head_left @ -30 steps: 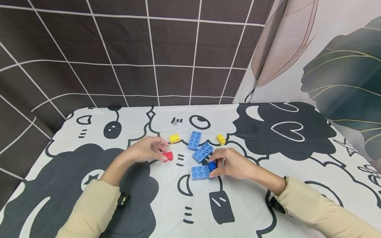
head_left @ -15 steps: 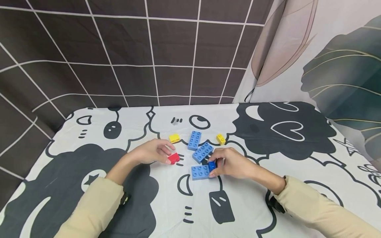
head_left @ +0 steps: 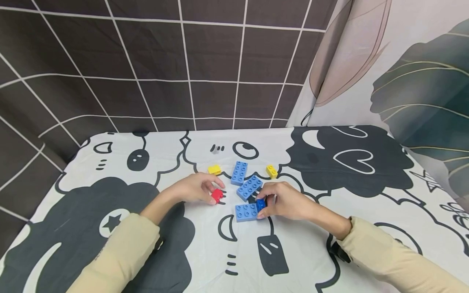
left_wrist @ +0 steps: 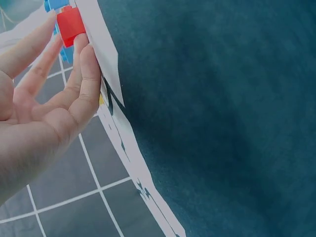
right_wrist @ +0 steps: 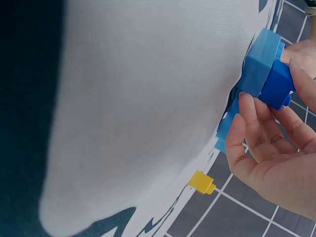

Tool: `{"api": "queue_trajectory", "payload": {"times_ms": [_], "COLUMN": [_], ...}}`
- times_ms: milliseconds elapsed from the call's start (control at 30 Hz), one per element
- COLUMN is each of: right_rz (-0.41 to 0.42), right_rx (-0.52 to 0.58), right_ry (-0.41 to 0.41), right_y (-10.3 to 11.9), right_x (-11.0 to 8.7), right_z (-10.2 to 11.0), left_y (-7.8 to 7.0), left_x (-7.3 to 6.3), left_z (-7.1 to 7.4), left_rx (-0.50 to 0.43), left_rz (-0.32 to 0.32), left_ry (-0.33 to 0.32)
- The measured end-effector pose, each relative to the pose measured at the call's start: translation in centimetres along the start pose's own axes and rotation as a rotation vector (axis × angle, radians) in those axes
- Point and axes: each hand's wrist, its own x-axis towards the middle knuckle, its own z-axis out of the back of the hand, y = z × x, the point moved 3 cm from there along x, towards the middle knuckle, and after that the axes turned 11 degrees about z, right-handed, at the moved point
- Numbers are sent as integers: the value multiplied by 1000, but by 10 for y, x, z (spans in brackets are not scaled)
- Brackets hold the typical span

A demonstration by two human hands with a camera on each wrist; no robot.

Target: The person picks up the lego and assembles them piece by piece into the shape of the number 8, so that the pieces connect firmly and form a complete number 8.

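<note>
My left hand [head_left: 196, 188] pinches a small red building brick [head_left: 217, 196] between thumb and fingertips, just left of the blue bricks. In the left wrist view the red brick [left_wrist: 71, 25] sits at the fingertips. With thumb and fingers, my right hand [head_left: 287, 200] grips a small dark blue brick [head_left: 261, 204]. That dark blue brick [right_wrist: 276, 85] stands on the right end of a light blue brick [head_left: 246, 212], as the right wrist view shows. Fingers partly cover the dark blue brick.
Two more light blue bricks lie behind, one slanted [head_left: 249, 188] and one farther back [head_left: 239, 173]. A yellow brick [head_left: 214, 169] is at the back left, another yellow brick [head_left: 271, 171] at the back right. A patterned cloth [head_left: 205, 260] covers the surface; a dark gridded cloth [head_left: 157, 53] hangs behind.
My left hand has moved right with the red brick, closer to the blue bricks, and the red brick has turned somewhat. The right hand and the other bricks have stayed put.
</note>
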Motion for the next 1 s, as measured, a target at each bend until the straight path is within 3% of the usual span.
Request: {"api": "queue_trajectory", "payload": {"times_ms": [633,1000], "right_rz": [9,-11], "right_rx": [-12,16], "right_ry": [-5,-7], "right_y": [0,-2], "right_x": [0,-1], "right_z": [0,-1], "left_y": [-4,-4], "left_x": [3,1], "left_z": [-7,-5], "left_rx": [68,40], "left_rz": [16,19], "left_ry": [-65,-82]}}
